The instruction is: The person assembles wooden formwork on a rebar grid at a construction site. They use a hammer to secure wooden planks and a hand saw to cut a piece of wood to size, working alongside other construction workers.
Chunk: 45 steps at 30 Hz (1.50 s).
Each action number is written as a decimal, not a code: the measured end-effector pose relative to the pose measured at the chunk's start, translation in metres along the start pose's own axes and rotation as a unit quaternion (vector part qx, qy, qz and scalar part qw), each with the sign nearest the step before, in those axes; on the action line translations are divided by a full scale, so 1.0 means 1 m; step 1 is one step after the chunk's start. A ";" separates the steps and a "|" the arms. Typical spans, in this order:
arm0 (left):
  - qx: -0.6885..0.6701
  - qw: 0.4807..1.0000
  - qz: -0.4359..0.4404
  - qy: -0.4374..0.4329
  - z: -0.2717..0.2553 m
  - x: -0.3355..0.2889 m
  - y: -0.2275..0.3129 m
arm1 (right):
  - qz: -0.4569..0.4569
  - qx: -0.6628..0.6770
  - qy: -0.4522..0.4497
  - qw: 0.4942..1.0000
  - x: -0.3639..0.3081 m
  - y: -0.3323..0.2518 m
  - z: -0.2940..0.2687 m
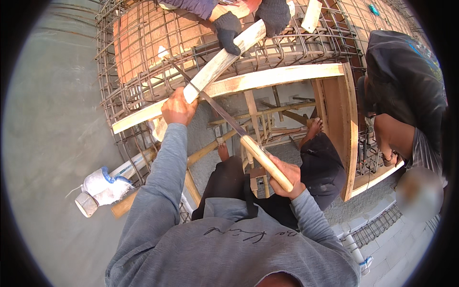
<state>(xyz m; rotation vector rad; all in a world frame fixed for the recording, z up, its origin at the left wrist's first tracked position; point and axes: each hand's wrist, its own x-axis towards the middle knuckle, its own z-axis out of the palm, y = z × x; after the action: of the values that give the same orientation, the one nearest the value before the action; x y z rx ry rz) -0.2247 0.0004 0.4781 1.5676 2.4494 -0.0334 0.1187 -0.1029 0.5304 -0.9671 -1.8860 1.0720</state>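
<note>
In my right hand (pixel 287 176) is the long pale wooden handle of a machete (pixel 224 113). Its narrow dark blade runs up and left across a length of wood (pixel 215 71), close to the wood's near end. My left hand (pixel 179 107) is closed at that near end, above the edge of a long board (pixel 277 79); its fingertips are partly hidden. Across from me, another person's dark-gloved hands (pixel 228 32) hold the far part of the same wood, which lies slantwise over the board.
A rebar grid (pixel 158 36) stretches over plywood beyond the board. Below me, wooden poles (pixel 201 150) cross an opening with a plywood side (pixel 334 103). Another person (pixel 401 81) crouches at right. A pale pipe (pixel 129 167) with a white cloth lies at left.
</note>
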 end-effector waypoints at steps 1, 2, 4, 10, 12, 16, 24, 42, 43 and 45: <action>-0.004 1.000 -0.005 -0.010 0.003 0.001 -0.001 | 0.021 0.023 -0.016 0.999 0.010 0.004 0.013; -0.021 0.999 -0.001 0.034 0.006 -0.001 -0.003 | 0.020 0.040 -0.021 0.999 0.035 0.015 0.027; -0.031 0.997 -0.046 0.054 0.011 -0.007 -0.004 | -0.052 0.040 0.003 0.998 0.066 0.031 0.050; -0.040 0.998 -0.017 0.046 0.011 -0.011 -0.006 | -0.032 0.043 0.017 0.998 0.010 0.006 0.005; -0.073 0.996 0.003 0.059 0.012 -0.013 -0.006 | -0.047 0.009 -0.015 0.999 0.009 0.000 -0.011; -0.049 0.995 0.007 0.086 0.022 -0.022 -0.010 | -0.004 0.024 -0.049 0.999 0.037 0.018 0.011; -0.266 0.946 -0.065 0.175 0.040 -0.033 -0.019 | -0.107 0.006 -0.014 0.994 0.040 0.007 0.003; -0.681 0.706 -0.103 0.164 0.049 -0.014 -0.054 | -0.359 -0.381 -0.213 0.825 0.270 0.133 0.088; -0.705 0.683 -0.111 0.155 0.052 -0.009 -0.051 | -0.348 -0.383 -0.205 0.831 0.271 0.137 0.087; -0.760 0.627 -0.116 0.129 0.057 0.003 -0.045 | -0.233 -0.432 -0.310 0.814 0.275 0.142 0.087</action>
<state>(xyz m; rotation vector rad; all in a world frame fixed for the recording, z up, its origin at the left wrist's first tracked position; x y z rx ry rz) -0.2562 -0.0241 0.4169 0.3890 1.5635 1.7538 -0.0417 0.1588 0.4355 -0.5230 -3.0720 0.1640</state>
